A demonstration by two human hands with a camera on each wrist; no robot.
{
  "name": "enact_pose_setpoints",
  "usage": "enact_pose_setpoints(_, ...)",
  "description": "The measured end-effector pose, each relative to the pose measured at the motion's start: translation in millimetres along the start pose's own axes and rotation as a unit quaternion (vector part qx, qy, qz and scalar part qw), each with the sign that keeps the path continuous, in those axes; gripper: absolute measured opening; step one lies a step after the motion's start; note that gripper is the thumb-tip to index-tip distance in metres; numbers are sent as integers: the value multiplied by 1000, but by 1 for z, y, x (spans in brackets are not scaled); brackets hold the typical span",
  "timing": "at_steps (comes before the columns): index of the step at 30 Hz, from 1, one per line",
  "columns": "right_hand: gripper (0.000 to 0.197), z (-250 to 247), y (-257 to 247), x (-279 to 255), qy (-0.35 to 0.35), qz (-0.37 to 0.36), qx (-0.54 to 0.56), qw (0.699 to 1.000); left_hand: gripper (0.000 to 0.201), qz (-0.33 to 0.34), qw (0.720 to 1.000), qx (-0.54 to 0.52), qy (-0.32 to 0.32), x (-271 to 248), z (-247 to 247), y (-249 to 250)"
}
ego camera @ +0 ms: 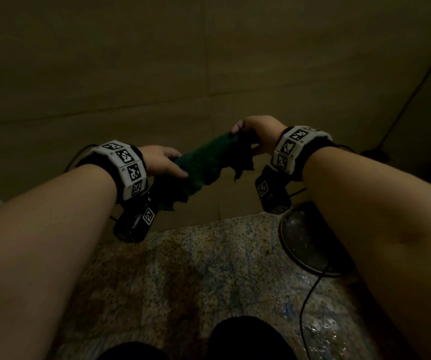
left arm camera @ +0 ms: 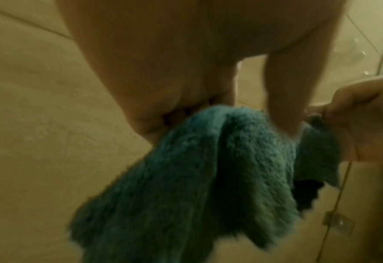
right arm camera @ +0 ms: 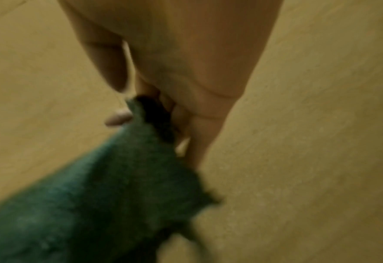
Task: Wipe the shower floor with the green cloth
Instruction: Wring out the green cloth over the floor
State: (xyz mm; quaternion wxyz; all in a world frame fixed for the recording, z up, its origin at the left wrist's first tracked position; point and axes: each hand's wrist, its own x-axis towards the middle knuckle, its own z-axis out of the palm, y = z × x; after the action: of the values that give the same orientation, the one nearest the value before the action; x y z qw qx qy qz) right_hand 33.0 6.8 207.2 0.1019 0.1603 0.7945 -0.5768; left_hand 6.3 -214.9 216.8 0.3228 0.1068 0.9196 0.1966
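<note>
The green cloth (ego camera: 204,162) is a fluffy dark green rag held in the air between both hands, in front of the beige tiled wall. My left hand (ego camera: 166,162) grips its lower left end, and the cloth (left arm camera: 208,169) hangs bunched below those fingers. My right hand (ego camera: 250,133) pinches the upper right corner, where the cloth (right arm camera: 109,195) runs down and left from the fingertips (right arm camera: 118,118). The speckled shower floor (ego camera: 209,276) lies below, wet and streaked, with the cloth well above it.
A round metal drain cover (ego camera: 305,240) sits at the floor's right side by the wall. A black cable (ego camera: 310,294) trails across the wet floor from my right wrist. Dark shapes (ego camera: 243,336) fill the bottom edge. Tiled walls (ego camera: 209,61) close in ahead.
</note>
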Motion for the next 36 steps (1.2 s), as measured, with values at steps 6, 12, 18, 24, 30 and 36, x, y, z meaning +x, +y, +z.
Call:
enact_pose_setpoints(6, 37, 0, 1, 3, 5, -80, -235, 969, 34, 20, 998, -34, 46, 6, 6, -5)
enact_pose_setpoints(12, 49, 3, 7, 5, 34, -94, -213, 972, 24, 24, 990, 127, 59, 9, 6, -4)
enact_pose_setpoints(18, 50, 15, 7, 10, 48, -94, -185, 977, 31, -21, 988, 138, 61, 21, 13, -12)
enact_pose_setpoints(24, 10, 25, 9, 14, 13, -91, -97, 991, 34, -37, 995, 25, 91, 23, 17, -16)
enact_pose_setpoints(30, 13, 43, 16, 5, -184, -31, -27, 982, 33, -48, 927, -356, 112, 34, 29, -16)
enact_pose_setpoints(36, 24, 50, 23, 2, -148, -3, -51, 988, 28, -9, 862, -500, 83, 35, 33, -17)
